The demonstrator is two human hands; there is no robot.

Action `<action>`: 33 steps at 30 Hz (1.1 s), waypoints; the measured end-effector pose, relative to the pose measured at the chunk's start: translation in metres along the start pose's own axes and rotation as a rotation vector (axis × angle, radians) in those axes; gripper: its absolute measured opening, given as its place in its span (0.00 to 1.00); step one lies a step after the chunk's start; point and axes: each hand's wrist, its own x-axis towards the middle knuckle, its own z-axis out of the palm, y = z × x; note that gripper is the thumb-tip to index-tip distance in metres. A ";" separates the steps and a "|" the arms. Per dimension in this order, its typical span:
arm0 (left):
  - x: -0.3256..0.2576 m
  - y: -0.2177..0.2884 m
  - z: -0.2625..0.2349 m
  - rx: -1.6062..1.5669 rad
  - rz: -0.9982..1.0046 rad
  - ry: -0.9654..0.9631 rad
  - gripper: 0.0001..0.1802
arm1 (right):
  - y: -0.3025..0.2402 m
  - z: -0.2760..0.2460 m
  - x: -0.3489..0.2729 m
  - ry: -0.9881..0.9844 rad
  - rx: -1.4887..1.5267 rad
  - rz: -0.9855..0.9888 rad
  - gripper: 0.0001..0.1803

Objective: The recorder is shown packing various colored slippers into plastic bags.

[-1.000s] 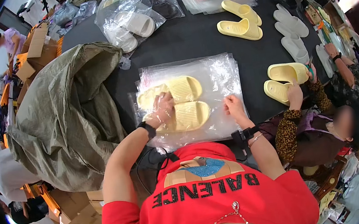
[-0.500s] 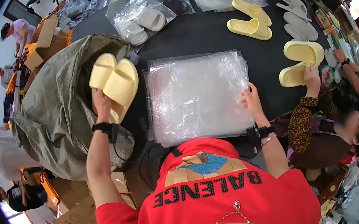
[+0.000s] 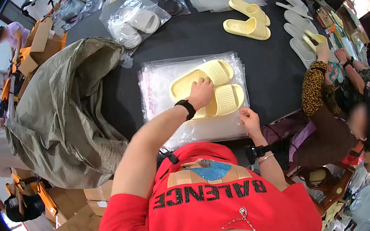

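Hands (image 3: 200, 93) at yellow slippers (image 3: 227, 101), bag (image 3: 163, 15) — white pair (image 3: 144, 20) inside

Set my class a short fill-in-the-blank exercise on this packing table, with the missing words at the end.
1. The person's left hand is on a pair of slippers coloured ____.
2. That pair lies on ____ of a stack of clear plastic sheets.
3. The person's right hand is near the ____ edge of the stack.
4. The big grey-green sack is to the ____ of the stack.

Missing words: yellow; top; right; left.
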 end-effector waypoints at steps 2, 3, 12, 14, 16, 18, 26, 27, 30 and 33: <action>0.006 -0.011 0.014 0.021 -0.035 0.019 0.12 | 0.008 -0.006 -0.005 0.050 -0.016 -0.050 0.12; 0.008 -0.026 0.016 0.055 -0.090 0.056 0.12 | 0.012 -0.008 -0.007 0.073 -0.024 -0.074 0.12; -0.036 -0.127 -0.092 0.153 -0.314 0.265 0.10 | -0.049 0.003 -0.024 0.255 -0.734 -0.606 0.23; -0.043 -0.098 -0.101 0.106 -0.180 0.143 0.09 | -0.052 0.021 -0.018 -0.002 -0.831 -0.687 0.30; -0.057 -0.059 -0.082 0.039 -0.118 0.020 0.09 | -0.054 0.040 -0.016 -0.196 -0.891 -0.670 0.37; -0.080 -0.047 -0.020 0.086 0.088 0.084 0.10 | -0.056 0.056 -0.016 -0.326 -0.917 -0.553 0.45; -0.165 -0.148 0.020 0.077 -0.343 0.134 0.13 | -0.038 0.060 -0.012 -0.395 -0.956 -0.589 0.56; -0.170 -0.163 0.012 0.153 -0.377 0.164 0.08 | -0.046 0.058 -0.012 -0.441 -0.968 -0.544 0.55; -0.160 -0.167 -0.040 0.072 -0.410 0.196 0.06 | -0.066 0.053 -0.010 -0.496 -0.827 -0.463 0.51; -0.134 -0.129 -0.084 0.051 -0.276 0.117 0.06 | -0.081 0.060 -0.002 -0.461 -0.254 -0.426 0.46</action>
